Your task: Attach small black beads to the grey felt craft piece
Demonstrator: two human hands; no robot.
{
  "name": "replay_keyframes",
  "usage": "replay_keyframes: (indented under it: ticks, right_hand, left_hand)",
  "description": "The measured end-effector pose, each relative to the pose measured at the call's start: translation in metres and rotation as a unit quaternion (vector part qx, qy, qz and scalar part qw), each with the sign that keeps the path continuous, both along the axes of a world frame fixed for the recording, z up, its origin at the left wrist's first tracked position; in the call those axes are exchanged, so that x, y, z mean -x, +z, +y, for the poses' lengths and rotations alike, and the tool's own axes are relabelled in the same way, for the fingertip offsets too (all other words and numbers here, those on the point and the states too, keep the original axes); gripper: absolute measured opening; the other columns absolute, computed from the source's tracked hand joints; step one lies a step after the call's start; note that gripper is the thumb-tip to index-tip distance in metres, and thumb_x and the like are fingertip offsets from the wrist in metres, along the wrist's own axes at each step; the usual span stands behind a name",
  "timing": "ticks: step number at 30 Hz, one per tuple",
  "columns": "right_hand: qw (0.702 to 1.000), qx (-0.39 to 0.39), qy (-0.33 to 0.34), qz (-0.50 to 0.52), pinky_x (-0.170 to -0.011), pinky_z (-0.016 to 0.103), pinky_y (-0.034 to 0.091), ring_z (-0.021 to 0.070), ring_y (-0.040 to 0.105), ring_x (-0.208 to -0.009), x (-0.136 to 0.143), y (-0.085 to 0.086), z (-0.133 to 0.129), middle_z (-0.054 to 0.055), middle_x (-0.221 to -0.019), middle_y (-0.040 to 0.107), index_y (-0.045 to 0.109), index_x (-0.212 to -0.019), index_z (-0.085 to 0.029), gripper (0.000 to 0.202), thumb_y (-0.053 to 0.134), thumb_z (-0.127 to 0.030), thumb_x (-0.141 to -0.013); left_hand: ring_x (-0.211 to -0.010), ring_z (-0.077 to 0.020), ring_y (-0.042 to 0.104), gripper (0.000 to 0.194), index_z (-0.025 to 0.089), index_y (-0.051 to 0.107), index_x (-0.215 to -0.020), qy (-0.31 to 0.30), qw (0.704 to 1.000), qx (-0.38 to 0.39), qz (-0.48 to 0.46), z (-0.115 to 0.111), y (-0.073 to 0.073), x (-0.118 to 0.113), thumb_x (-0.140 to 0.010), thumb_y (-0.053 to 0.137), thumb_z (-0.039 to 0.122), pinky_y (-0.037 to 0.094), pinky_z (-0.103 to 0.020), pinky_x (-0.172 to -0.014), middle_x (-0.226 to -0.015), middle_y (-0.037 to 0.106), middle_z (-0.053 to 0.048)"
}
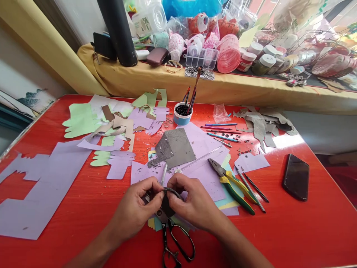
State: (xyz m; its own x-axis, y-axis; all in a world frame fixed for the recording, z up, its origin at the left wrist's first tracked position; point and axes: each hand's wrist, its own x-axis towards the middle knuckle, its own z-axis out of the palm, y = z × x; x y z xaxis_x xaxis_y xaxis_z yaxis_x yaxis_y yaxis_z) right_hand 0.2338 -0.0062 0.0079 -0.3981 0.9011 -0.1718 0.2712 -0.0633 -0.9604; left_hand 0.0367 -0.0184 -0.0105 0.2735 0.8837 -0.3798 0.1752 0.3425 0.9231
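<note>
Where fingers (pixel 156 202) pinch it, the slim dark strip (pixel 173 191) bows slightly.

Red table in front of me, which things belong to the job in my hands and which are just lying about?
Likely in the job:
- dark strip, pinched by left hand and right hand
- scissors, beneath the hands
- grey sheet, ahead

Probably just lying about:
- phone, at right
- pink jar, at back
- black cylinder, at back
</note>
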Motion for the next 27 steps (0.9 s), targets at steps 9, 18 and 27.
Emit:
replay_keyframes:
  ticks: [9, 18, 27]
  right_hand:
    - [0.999, -0.025, -0.025, -0.023, -0.062, 0.025, 0.036, 0.0130, 0.046, -0.065, -0.003, -0.002, 0.003, -0.005, -0.070, 0.053, 0.055, -0.083, -0.022, 0.006, 0.056, -0.016, -0.085]
    - [0.998, -0.017, 0.006, -0.057, -0.060, 0.024, 0.034, 0.0124, 0.048, -0.063, 0.000, -0.006, -0.002, -0.006, -0.069, 0.057, 0.060, -0.085, -0.022, 0.010, 0.058, -0.013, -0.083]
    - [0.997, -0.003, 0.033, -0.075, -0.060, 0.024, 0.034, 0.0122, 0.047, -0.063, 0.002, -0.005, -0.004, -0.006, -0.069, 0.056, 0.060, -0.084, -0.022, 0.011, 0.059, -0.011, -0.082]
  left_hand:
    - [-0.072, -0.0172, 0.061, 0.028, 0.021, 0.071, -0.093, -0.006, 1.000, 0.012, 0.001, 0.002, 0.001, -0.001, -0.096, 0.065, 0.048, 0.053, -0.025, -0.066, -0.078, 0.066, 0.000]
    - [-0.075, -0.0185, 0.065, 0.022, 0.022, 0.075, -0.086, -0.089, 0.982, -0.106, 0.132, 0.012, 0.013, 0.009, -0.095, 0.060, 0.035, 0.049, -0.025, -0.067, -0.080, 0.071, -0.001]
    - [-0.064, -0.0149, 0.055, 0.012, 0.023, 0.059, -0.071, -0.096, 0.967, -0.165, 0.171, 0.007, 0.010, 0.009, -0.083, 0.058, 0.022, 0.042, -0.023, -0.059, -0.068, 0.060, 0.002]
